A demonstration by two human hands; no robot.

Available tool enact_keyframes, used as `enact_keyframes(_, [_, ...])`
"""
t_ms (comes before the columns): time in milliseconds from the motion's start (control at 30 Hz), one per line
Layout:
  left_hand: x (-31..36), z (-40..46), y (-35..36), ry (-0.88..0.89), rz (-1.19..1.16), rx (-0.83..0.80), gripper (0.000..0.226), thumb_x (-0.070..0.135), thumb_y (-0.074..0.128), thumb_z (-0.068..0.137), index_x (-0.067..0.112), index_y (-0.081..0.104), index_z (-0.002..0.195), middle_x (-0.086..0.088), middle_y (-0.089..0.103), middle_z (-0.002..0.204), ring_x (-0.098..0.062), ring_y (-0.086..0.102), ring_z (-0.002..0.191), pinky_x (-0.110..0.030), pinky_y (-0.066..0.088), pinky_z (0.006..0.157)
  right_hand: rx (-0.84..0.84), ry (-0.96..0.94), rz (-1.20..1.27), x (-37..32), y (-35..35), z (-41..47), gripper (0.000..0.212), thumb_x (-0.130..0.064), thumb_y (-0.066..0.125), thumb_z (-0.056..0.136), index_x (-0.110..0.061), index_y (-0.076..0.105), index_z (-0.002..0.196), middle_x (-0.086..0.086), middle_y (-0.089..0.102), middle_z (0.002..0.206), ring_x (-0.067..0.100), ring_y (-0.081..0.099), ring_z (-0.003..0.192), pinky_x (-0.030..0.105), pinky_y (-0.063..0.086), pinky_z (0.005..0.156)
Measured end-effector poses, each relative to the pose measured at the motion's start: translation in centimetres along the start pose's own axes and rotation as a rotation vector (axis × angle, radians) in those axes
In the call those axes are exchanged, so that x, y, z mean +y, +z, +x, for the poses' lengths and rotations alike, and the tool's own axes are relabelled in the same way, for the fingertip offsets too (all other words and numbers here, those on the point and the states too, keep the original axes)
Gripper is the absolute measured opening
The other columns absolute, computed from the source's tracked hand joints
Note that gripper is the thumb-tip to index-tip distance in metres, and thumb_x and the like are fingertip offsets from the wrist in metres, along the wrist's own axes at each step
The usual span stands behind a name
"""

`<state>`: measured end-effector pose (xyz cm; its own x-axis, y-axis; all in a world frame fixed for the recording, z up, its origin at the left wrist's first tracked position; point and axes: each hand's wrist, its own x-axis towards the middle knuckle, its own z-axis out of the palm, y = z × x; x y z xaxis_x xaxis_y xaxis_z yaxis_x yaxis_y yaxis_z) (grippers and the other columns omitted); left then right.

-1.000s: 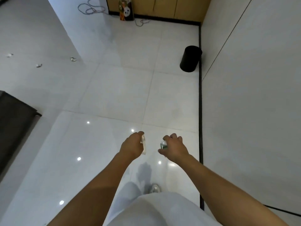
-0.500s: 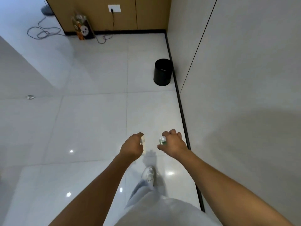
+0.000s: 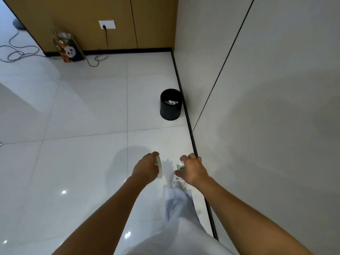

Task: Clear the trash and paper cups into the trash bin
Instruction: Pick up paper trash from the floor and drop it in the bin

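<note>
Round black plastic trash bin point(image 3: 171, 107) stands on the glossy white tile floor point(image 3: 82, 126), upright, just beside the black baseboard strip point(image 3: 185, 111) of the grey panel wall point(image 3: 266, 107) on the right. White crumpled scraps point(image 3: 171, 102) show inside, near the rim. Bin is well ahead of both hands; open floor between, nothing lying in that lane.

Left hand point(image 3: 146, 170) is curled round a flattened pale paper piece point(image 3: 159, 169); its edge sticks out on the thumb side, rest hidden by fingers. Right hand point(image 3: 192, 170) clenched on a small white-and-green crumpled item point(image 3: 180, 166); mostly covered, can't tell what it is. Hands are near each other, not touching. Right hand sits close to the baseboard line, so little room on that side; wide open floor to the left.

Below hands: a light trouser leg point(image 3: 176, 203) and pale shoe point(image 3: 177, 180), both motion-blurred.

Far end: tan wood-panel wall point(image 3: 82, 21) w/ white socket plate point(image 3: 107, 24), black cable plugged in. Patterned gift bag with a panda face point(image 3: 69, 48) stands against it; grey cable loops point(image 3: 18, 52) on floor at left, cut off by frame edge.
</note>
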<state>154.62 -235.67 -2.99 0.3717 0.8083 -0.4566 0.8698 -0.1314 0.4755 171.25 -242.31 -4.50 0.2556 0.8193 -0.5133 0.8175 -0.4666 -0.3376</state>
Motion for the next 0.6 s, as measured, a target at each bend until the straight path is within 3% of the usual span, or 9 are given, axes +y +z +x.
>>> enact_keyframes(333, [6.9, 19.7, -7.1, -0.059, -0.094, 0.039, 0.048, 0.009, 0.046, 0.092, 0.017, 0.041, 0.139, -0.009, 0.054, 0.130, -0.026, 0.054, 0.116, -0.034, 0.048, 0.095, -0.012, -0.044, -0.016, -0.2, -12.1, 19.0, 0.059, -0.044, 0.064, 0.084, -0.019, 0.046, 0.134, 0.007, 0.041, 0.131, 0.028, 0.035, 0.122, 0.039, 0.046, 0.096])
enact_keyframes(600, [8.3, 31.7, -11.8, -0.089, -0.139, 0.024, 0.046, 0.006, 0.049, 0.091, 0.016, 0.045, 0.136, -0.011, 0.057, 0.127, -0.029, 0.056, 0.114, -0.035, 0.048, 0.096, -0.034, -0.057, -0.042, -1.9, -17.7, 31.2, 0.059, -0.043, 0.065, 0.084, -0.017, 0.046, 0.134, 0.009, 0.041, 0.132, 0.031, 0.036, 0.123, 0.039, 0.043, 0.099])
